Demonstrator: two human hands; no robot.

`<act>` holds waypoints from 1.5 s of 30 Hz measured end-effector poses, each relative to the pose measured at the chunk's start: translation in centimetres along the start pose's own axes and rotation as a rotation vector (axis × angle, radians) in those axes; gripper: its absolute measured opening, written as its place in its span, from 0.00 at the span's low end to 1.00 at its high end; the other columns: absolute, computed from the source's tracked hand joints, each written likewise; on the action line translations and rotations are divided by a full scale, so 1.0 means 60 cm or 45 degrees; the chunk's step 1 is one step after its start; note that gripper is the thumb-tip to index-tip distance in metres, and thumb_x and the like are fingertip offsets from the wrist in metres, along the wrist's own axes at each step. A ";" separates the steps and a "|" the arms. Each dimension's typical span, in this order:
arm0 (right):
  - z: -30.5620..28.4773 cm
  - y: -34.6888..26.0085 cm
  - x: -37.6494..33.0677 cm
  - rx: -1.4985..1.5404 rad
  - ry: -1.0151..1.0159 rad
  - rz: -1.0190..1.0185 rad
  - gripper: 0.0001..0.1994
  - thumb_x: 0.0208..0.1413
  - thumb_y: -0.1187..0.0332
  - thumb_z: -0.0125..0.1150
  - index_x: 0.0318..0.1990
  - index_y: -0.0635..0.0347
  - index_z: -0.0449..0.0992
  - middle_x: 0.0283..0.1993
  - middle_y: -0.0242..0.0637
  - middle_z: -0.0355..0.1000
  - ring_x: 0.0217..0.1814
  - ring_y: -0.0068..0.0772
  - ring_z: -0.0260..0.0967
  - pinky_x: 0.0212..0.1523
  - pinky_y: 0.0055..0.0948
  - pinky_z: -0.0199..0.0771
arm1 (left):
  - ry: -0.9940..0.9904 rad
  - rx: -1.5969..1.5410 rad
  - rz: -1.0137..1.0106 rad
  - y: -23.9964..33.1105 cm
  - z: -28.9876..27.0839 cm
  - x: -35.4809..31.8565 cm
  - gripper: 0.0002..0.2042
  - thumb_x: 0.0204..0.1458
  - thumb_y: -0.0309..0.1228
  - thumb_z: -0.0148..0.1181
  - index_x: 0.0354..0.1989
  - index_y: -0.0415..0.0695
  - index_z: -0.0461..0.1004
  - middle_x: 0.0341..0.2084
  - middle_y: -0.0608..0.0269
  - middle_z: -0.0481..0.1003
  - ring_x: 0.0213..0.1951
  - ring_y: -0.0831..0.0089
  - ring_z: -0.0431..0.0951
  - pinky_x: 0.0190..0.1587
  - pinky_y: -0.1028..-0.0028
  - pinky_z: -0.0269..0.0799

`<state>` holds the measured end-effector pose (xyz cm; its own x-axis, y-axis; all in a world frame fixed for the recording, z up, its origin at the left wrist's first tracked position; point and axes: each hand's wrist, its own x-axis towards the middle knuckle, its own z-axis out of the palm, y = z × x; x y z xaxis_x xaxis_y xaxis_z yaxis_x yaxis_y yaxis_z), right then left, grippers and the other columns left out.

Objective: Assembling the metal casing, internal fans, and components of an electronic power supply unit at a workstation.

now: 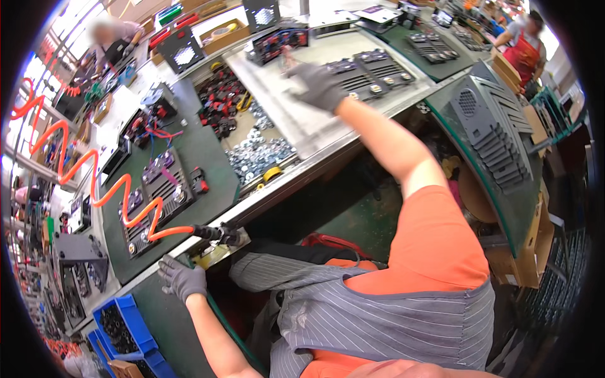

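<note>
My left hand (183, 279), in a grey glove, rests with its fingers spread on the edge of the green bench mat (151, 299). Just beyond it, a coiled orange air hose (123, 189) ends in a black fitting (214, 233) at the bench edge. My right arm stretches forward over a pale board (321, 129). The gloved right hand (316, 87) is smeared by motion, so its fingers and any hold are unclear. Near its fingertips stands a dark block with red parts (277, 45). Beside it lie dark slotted plates (372, 74) with round metal fittings.
A recess holds red-and-black parts (220, 104) and loose metal nuts (258, 148). Another slotted plate (151, 195) lies on the left mat. Blue bins (129, 321) stand lower left. Stacked grey housings (495, 126) are at right. Two people (526, 53) work at the back.
</note>
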<state>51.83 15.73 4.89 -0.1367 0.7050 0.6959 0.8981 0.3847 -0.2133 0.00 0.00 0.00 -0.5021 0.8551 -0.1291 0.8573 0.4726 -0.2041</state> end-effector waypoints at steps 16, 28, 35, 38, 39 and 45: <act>-0.552 0.366 -0.280 -1.495 -0.467 1.517 0.49 0.42 0.45 0.71 0.73 0.39 0.54 0.74 0.38 0.54 0.78 0.48 0.45 0.74 0.53 0.44 | 0.017 0.056 0.003 0.011 0.000 -0.008 0.49 0.45 0.37 0.67 0.74 0.48 0.42 0.74 0.56 0.45 0.75 0.56 0.44 0.70 0.43 0.49; -0.529 0.338 -0.200 -1.546 -0.775 1.314 0.25 0.45 0.51 0.66 0.50 0.53 0.80 0.46 0.48 0.79 0.54 0.45 0.76 0.64 0.40 0.62 | 0.094 0.026 -0.002 0.012 0.007 -0.018 0.47 0.45 0.36 0.66 0.74 0.48 0.45 0.74 0.57 0.48 0.75 0.57 0.46 0.70 0.44 0.48; -0.536 0.419 -0.189 -1.073 -0.316 1.517 0.31 0.49 0.44 0.62 0.54 0.59 0.78 0.57 0.55 0.74 0.60 0.52 0.71 0.60 0.46 0.68 | 0.131 -0.006 -0.008 0.011 0.010 -0.018 0.47 0.45 0.36 0.66 0.74 0.49 0.45 0.74 0.58 0.48 0.75 0.58 0.45 0.70 0.45 0.47; -0.538 0.505 -0.251 -0.774 -0.114 1.676 0.36 0.50 0.46 0.61 0.60 0.64 0.72 0.63 0.59 0.67 0.68 0.53 0.63 0.67 0.44 0.62 | 0.141 0.006 0.005 0.012 0.012 -0.018 0.47 0.45 0.36 0.65 0.74 0.49 0.46 0.74 0.57 0.48 0.75 0.58 0.45 0.70 0.45 0.48; -0.538 0.536 -0.266 -0.623 -0.034 1.720 0.37 0.50 0.45 0.61 0.61 0.65 0.72 0.64 0.59 0.66 0.70 0.54 0.62 0.68 0.43 0.60 | 0.148 0.002 -0.008 0.011 0.012 -0.019 0.46 0.45 0.36 0.65 0.74 0.49 0.46 0.74 0.57 0.49 0.75 0.58 0.45 0.70 0.45 0.48; -0.568 0.628 -0.283 -0.850 -0.218 1.766 0.40 0.49 0.43 0.59 0.61 0.70 0.71 0.67 0.57 0.64 0.72 0.50 0.60 0.69 0.38 0.58 | 0.148 0.025 0.022 0.006 0.017 -0.020 0.46 0.46 0.36 0.64 0.74 0.47 0.45 0.74 0.57 0.48 0.75 0.57 0.46 0.70 0.44 0.48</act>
<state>102.24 -2.04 8.40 0.9296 0.3469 0.1242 0.3672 -0.8997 -0.2360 0.82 -1.09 -0.90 -0.4695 0.8827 -0.0196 0.8629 0.4540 -0.2219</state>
